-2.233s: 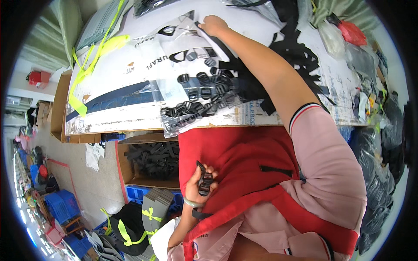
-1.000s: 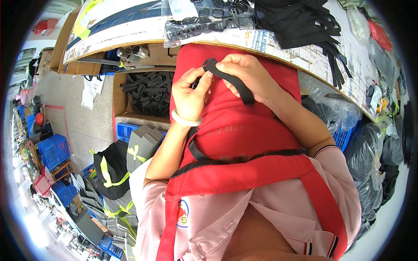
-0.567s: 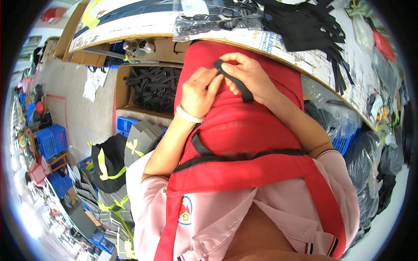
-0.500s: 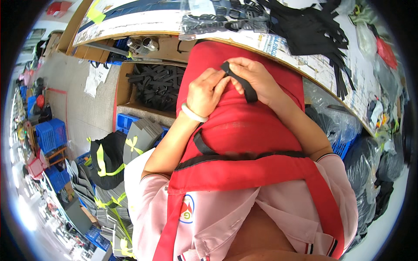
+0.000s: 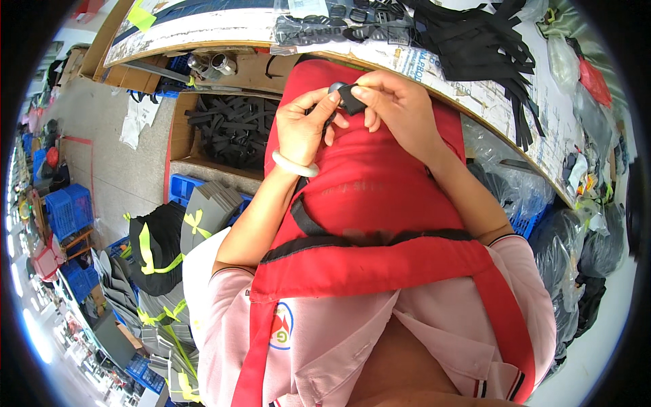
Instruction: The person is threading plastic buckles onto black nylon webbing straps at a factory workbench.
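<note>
Over my red apron [image 5: 359, 169], both hands meet on a short black webbing strap [image 5: 351, 100]. My left hand [image 5: 302, 129] is closed, thumb against fingers, on a small dark piece at the strap's left end; it looks like a plastic buckle [image 5: 335, 87], but the fingers cover most of it. With thumb and forefinger, my right hand [image 5: 400, 108] pinches the strap's right part. Some black material also shows beneath the left thumb. On the table ahead lie a clear bag of black plastic buckles [image 5: 339, 30] and a pile of black straps [image 5: 475, 47].
Left of my lap stands a cardboard box [image 5: 182, 129] full of short black straps. The table edge [image 5: 434, 88] runs close beyond my hands. Bundled grey panels [image 5: 207, 217] tied with yellow ribbon are at my left, plastic-wrapped bundles [image 5: 556, 244] at my right.
The strap, hanging down by the right hand before, is now bunched between my fingers with a dark shiny piece showing. Both hands have shifted slightly, and the left thumb has moved up onto the piece.
</note>
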Demonstrator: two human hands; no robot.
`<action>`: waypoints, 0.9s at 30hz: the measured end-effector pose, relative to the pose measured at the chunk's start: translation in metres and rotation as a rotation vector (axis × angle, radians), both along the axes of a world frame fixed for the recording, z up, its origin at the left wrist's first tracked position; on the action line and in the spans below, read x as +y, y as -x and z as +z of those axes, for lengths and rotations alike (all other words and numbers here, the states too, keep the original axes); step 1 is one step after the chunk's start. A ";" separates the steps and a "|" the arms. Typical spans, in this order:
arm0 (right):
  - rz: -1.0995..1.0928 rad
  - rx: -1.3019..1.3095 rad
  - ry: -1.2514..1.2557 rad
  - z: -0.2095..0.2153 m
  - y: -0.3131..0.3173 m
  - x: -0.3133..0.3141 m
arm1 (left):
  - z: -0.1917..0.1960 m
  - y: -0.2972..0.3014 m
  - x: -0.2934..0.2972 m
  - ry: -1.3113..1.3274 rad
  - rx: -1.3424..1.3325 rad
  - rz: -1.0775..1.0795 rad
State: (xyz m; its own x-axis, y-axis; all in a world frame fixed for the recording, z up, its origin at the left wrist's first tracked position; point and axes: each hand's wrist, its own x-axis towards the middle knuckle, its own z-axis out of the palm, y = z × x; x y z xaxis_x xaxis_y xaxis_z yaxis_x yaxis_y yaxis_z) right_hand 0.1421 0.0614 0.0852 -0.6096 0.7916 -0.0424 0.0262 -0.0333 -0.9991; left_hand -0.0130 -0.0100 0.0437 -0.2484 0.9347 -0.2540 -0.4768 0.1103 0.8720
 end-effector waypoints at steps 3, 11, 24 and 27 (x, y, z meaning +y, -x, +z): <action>-0.001 -0.056 0.074 -0.006 -0.005 -0.002 | 0.001 -0.003 -0.001 -0.018 0.074 0.016; 0.045 -0.201 0.114 -0.004 -0.015 -0.003 | -0.001 -0.012 -0.004 -0.010 0.125 0.060; 0.331 0.068 0.470 -0.045 0.002 0.012 | 0.005 0.015 -0.025 -0.034 0.145 -0.106; 0.109 0.041 0.262 -0.042 0.016 0.021 | 0.036 0.056 -0.049 0.005 0.331 -0.141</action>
